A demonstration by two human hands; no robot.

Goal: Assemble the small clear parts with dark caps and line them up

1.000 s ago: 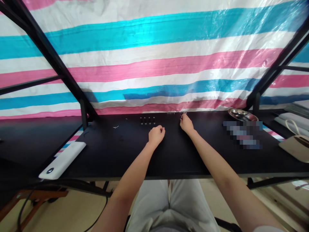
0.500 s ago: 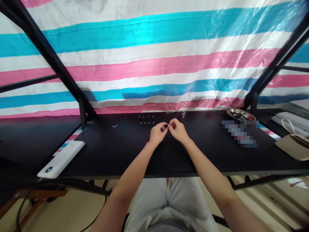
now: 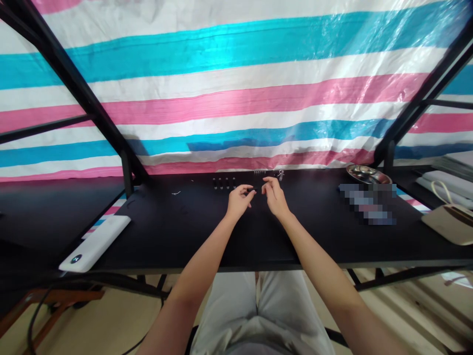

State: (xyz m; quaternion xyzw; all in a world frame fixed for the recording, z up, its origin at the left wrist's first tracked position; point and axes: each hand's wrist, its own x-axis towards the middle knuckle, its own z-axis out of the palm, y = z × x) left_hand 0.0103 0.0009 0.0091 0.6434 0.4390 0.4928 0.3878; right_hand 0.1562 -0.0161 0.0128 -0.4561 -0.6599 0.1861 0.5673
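My left hand is over the middle of the black table, its thumb and fingers closed on a small dark piece that I cannot make out clearly. To its right, my right hand is apart from it, fingers loosely bent and spread, with nothing visible in them. Beyond the left hand stands a row of several small black cylinders with silvery ends. Farther back lies a line of tiny silvery pieces. Some small metal bits lie just behind the right hand.
Thin white scraps lie on the table. A white power bank is at the left edge. To the right are a round metal dish, a blurred-out object and a beige pouch. A striped sheet hangs behind.
My hands were together at the small dark piece. The right hand has moved off a little to the right and its fingers have parted; the left stays nearly in place.
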